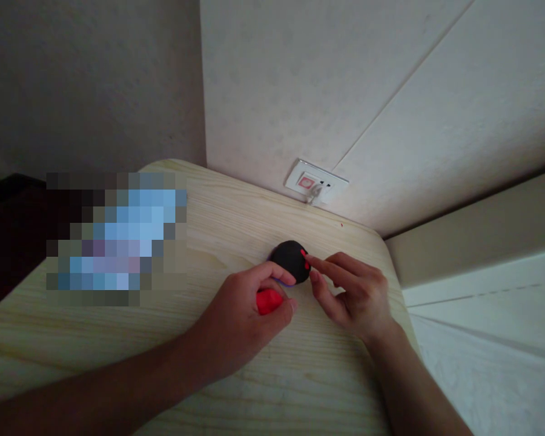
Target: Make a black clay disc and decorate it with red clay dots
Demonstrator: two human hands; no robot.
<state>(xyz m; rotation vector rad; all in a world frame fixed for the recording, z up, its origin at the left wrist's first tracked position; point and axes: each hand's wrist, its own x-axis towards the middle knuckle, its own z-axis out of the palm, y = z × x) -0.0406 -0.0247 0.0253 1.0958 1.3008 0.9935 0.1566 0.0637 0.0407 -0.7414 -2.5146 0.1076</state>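
A round black disc (289, 259) with a purple edge lies on the wooden table. Small red pieces (305, 259) that look like modelling clay sit at its right side. My left hand (254, 309) is curled around a lump of red clay (269, 301), and its index finger reaches along the disc's near edge. From the right comes my right hand (352, 290), its index fingertip touching the red pieces. The right thumb lies just below, slightly apart from that finger, with nothing visible held between them.
A blurred, pixelated rectangular item (131, 233) occupies the table's left side. At the back, a wall socket (317, 180) with a clear plug in it sits just above the table edge. A tiny red speck (342, 225) lies near the wall. White furniture (481, 242) borders the right side.
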